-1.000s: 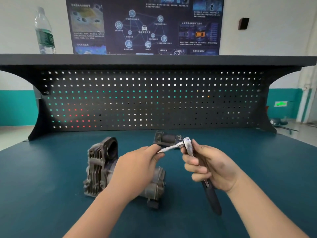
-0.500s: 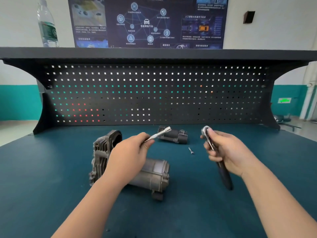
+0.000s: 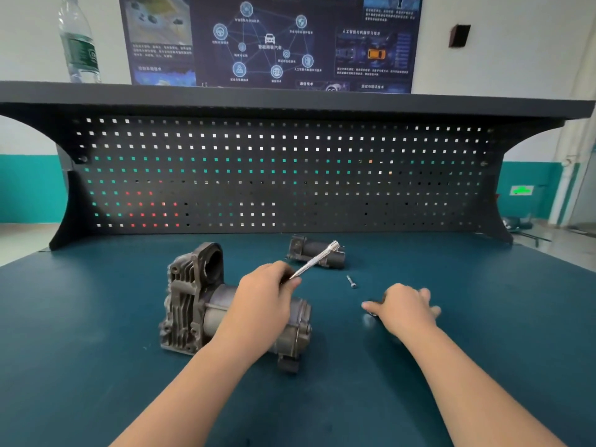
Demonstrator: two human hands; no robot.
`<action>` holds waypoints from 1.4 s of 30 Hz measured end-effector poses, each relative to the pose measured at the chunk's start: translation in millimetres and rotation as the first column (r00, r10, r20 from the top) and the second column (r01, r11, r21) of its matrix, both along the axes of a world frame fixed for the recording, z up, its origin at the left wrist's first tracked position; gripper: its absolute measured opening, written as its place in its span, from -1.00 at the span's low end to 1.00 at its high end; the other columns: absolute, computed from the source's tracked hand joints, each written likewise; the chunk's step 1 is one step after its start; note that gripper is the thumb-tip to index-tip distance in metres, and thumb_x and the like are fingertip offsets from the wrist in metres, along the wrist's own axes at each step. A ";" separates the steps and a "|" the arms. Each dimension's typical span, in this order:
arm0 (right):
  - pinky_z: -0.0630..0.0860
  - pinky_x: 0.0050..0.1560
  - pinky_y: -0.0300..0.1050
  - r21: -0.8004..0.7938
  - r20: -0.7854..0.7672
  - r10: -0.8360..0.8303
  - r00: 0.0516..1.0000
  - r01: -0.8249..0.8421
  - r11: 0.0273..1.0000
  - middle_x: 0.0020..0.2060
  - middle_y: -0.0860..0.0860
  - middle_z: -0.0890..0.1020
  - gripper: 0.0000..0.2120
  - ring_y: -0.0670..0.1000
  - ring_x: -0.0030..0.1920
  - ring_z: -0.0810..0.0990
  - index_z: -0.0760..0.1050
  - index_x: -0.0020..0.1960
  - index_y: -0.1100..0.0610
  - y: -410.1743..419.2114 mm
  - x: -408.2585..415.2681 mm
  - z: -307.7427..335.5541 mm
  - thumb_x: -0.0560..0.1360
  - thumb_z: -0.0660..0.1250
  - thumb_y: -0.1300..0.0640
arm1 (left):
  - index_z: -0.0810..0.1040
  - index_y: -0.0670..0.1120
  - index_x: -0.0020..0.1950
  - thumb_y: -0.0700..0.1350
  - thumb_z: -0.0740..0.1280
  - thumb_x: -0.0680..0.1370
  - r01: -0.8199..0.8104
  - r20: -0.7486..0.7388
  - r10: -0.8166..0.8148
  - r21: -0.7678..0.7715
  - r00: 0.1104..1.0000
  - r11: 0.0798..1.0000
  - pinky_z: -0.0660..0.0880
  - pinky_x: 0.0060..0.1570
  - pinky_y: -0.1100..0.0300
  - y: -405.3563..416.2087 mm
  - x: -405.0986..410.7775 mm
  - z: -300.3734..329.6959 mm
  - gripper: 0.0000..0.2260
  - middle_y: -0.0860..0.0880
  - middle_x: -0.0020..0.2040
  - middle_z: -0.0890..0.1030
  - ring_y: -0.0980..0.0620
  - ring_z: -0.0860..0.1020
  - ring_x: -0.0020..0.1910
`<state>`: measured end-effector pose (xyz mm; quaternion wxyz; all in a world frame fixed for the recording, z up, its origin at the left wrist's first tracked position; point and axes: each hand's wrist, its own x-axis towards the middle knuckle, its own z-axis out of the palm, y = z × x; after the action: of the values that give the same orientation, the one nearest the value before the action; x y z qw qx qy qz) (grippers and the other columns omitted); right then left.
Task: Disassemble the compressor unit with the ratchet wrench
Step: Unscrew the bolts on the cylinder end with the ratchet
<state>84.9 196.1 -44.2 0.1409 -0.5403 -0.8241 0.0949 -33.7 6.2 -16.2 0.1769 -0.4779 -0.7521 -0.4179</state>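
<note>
The right hand has dropped to the teal counter, fingers spread, the ratchet wrench probably beneath. The left hand still pinches the extension bar before the pegboard.

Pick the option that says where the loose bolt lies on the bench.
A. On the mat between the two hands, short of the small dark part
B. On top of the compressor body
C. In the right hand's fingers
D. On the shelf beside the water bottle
A: the bolt lies bare on the mat, nearer than the small dark part, between the left hand and the right hand.
</note>
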 end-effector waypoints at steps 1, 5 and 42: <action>0.34 0.07 0.00 0.066 -0.100 0.045 0.994 -0.039 0.997 -0.05 -0.02 0.55 -0.56 0.09 0.19 0.36 0.58 -0.03 0.06 -7.3 0.5 7.0 0.51 0.18 -0.29 | 0.56 -0.08 -0.08 -0.12 0.30 0.56 0.018 0.042 -0.019 0.019 0.999 1.000 0.26 -0.26 0.36 0.3 2.8 1.0 -0.92 0.12 -0.27 0.52 0.11 0.46 -0.23; 0.45 -0.14 -0.17 0.000 -0.863 0.297 0.410 -0.586 0.810 -0.20 -0.13 0.70 -0.48 -0.18 -0.17 0.62 0.63 -0.01 0.02 -72.1 -4.3 30.2 0.47 0.08 -0.32 | 0.53 -0.04 -0.22 -0.15 0.31 0.56 0.185 0.409 -0.220 0.122 0.886 0.975 0.33 -0.48 0.48 2.8 23.1 3.5 -0.85 0.13 -0.47 0.54 0.22 0.46 -0.49; 0.30 -0.43 -0.21 -0.072 -0.161 0.156 0.975 -0.170 0.983 -0.47 0.04 0.46 -0.66 0.05 -0.32 0.45 0.42 -0.35 0.23 66.4 -44.5 34.0 0.47 0.39 0.04 | 0.49 0.11 -0.13 -0.22 0.18 0.61 0.088 0.374 -0.235 0.368 0.897 0.926 0.31 -0.48 0.44 5.9 12.4 -2.0 -0.75 0.07 -0.44 0.42 0.19 0.39 -0.52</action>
<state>40.4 262.5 -10.2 0.1728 -0.4674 -0.8475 0.1830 -21.2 12.2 -18.1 0.0588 -0.4028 -0.6453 -0.6465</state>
